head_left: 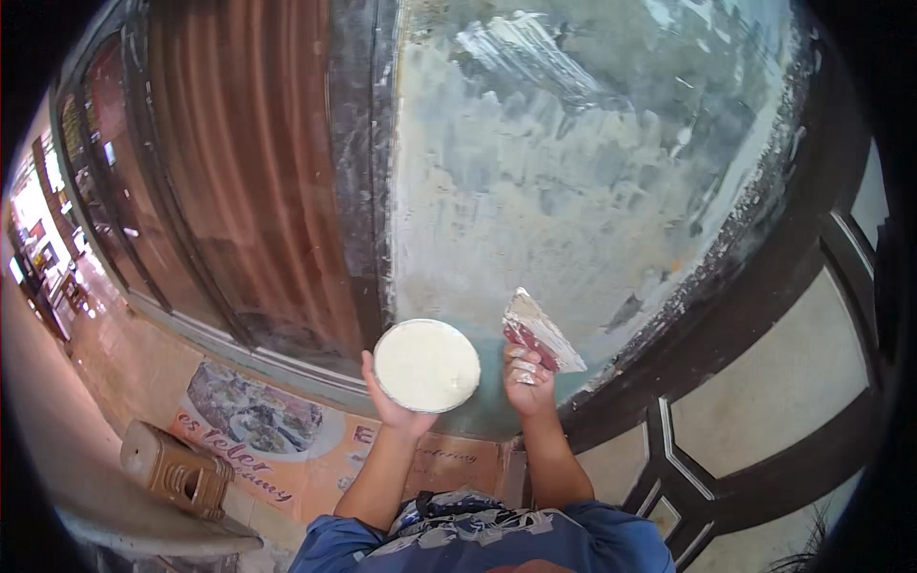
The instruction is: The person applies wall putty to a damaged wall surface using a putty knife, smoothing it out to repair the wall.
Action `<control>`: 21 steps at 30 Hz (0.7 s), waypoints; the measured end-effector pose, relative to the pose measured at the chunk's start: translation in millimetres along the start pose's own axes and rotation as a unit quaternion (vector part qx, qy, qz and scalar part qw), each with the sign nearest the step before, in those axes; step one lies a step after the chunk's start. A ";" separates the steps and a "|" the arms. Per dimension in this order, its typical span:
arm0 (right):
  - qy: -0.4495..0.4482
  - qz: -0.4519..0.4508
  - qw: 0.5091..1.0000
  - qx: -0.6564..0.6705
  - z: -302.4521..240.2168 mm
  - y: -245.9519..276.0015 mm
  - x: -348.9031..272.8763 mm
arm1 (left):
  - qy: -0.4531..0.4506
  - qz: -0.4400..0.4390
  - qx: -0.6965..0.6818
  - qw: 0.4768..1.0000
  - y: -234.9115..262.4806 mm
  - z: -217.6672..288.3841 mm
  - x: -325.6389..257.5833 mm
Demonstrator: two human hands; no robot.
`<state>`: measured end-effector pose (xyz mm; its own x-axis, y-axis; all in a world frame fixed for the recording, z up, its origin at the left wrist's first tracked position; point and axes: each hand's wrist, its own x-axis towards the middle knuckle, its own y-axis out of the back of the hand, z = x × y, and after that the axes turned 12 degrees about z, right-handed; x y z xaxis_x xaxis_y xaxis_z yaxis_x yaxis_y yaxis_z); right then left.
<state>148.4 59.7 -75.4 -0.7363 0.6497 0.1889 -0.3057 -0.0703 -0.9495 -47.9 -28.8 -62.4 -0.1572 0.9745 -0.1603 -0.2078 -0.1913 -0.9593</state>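
Head view, left hand (396, 406) cupping round putty-filled pan (426, 365), right hand (527, 380) gripping flat putty-smeared scraper (541, 332), rough patchy wall (573, 172).

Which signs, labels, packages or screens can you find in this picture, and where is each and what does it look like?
Printed floor banner: lies flat on the ground, lower left, below the left hand; long orange-and-cream rectangle with a grey-blue round picture and dark lettering.
Distant shopfront signs: far left edge; small bright panels, too blurred to describe.
No packages or screens visible.
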 end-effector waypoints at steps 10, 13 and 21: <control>0.195 -0.010 0.826 -0.528 -16.9 -98.4 -36.4 | -0.032 0.022 0.010 0.999 6.4 -0.3 6.3; 0.350 0.029 0.521 -0.778 -61.0 -187.2 -60.3 | -0.034 0.006 -0.002 0.999 6.9 1.5 9.8; 0.478 0.060 -0.054 -0.875 -49.1 -403.8 -44.2 | -0.059 0.007 0.037 0.998 -7.7 -14.0 24.4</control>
<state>334.0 96.5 287.4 -0.1047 0.4476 0.8881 0.6830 -0.6167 0.3914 -36.6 -1.9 -62.1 -0.2733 0.9515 -0.1412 -0.2740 -0.2177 -0.9368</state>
